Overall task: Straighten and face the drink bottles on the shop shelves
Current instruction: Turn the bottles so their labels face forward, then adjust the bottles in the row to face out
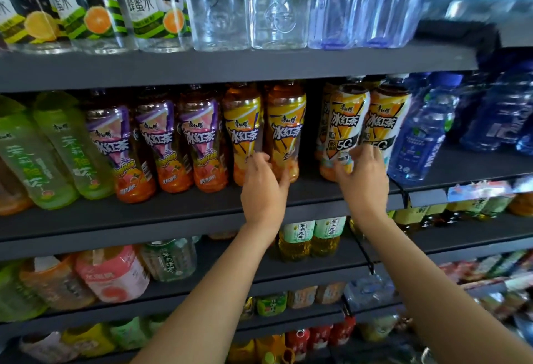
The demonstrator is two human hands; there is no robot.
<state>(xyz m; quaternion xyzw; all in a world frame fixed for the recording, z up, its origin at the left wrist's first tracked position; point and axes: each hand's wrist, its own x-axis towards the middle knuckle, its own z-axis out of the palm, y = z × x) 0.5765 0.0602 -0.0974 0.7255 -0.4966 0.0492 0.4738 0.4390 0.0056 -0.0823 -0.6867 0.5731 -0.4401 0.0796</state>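
Iced tea bottles stand in a row on the dark middle shelf (173, 216). My left hand (264, 187) grips the base of a yellow-labelled tea bottle (285, 121), its fingers curled round the lower part. Beside that one stands another yellow bottle (242, 124). A dark gap separates these from two white-and-yellow tea bottles. My right hand (363, 179) holds the lower part of the left one (344, 121), and its fingers also reach across the base of the right one (386, 115). All labels here face forward.
Purple-labelled tea bottles (155, 138) and green tea bottles (66, 144) fill the shelf to the left. Blue water bottles (424, 136) stand to the right. Large clear bottles (219, 12) sit on the shelf above. Lower shelves hold more drinks (311, 236).
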